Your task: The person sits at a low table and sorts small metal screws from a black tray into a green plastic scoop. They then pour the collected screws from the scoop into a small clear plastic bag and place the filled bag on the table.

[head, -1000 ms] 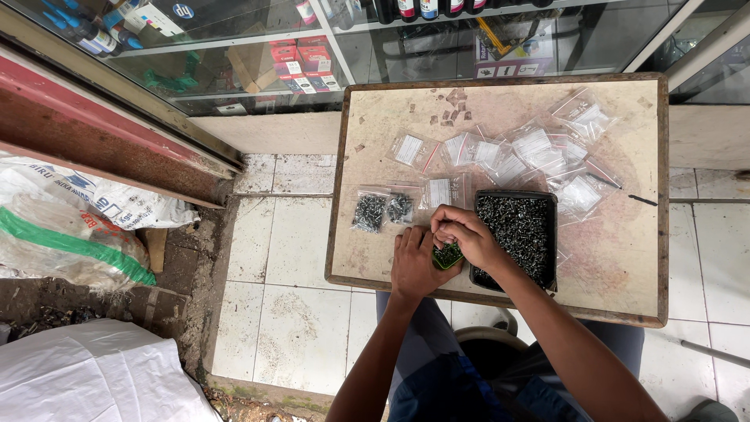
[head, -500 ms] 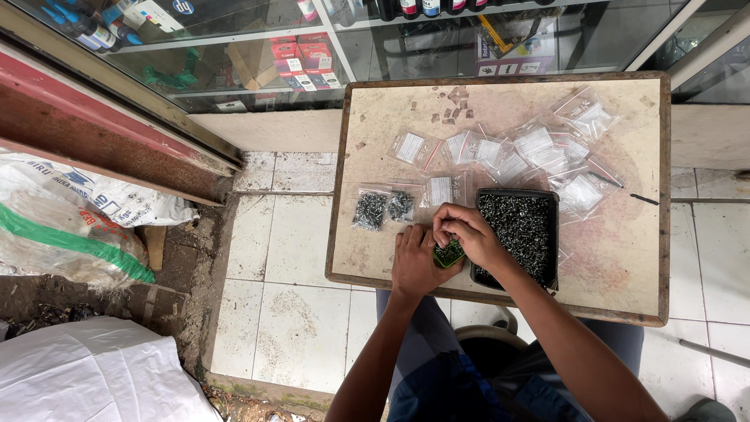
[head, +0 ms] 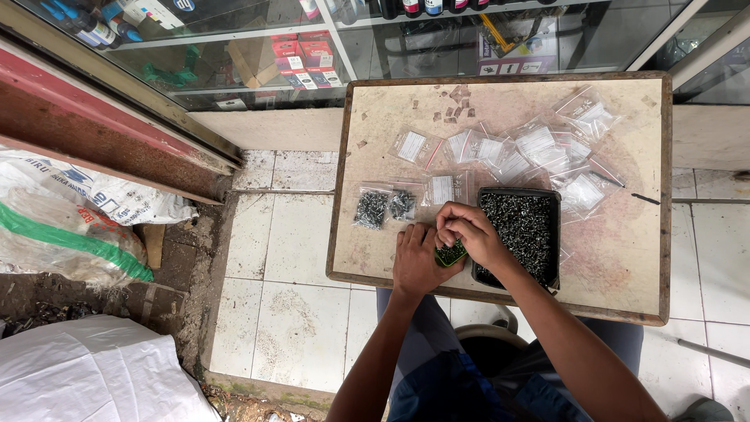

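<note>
At the frame's centre, both hands are meeting over a small green cup [head: 451, 254] on the worktop [head: 625, 273]. The left hand [head: 416, 262] is gripping the cup. The right hand [head: 469, 230], fingers pinched closed, is hovering beside a black tray of screws [head: 522, 227].

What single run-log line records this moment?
left hand: steadies small green container | right hand: fingers over it | black tray: full of screws | table: filled and empty bags

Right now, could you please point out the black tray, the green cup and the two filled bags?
Black tray [head: 556, 234], head view, right rim.
Green cup [head: 451, 255], head view, its screw-filled top between the hands.
Filled bags [head: 372, 208], head view, middle of the left one.
</note>
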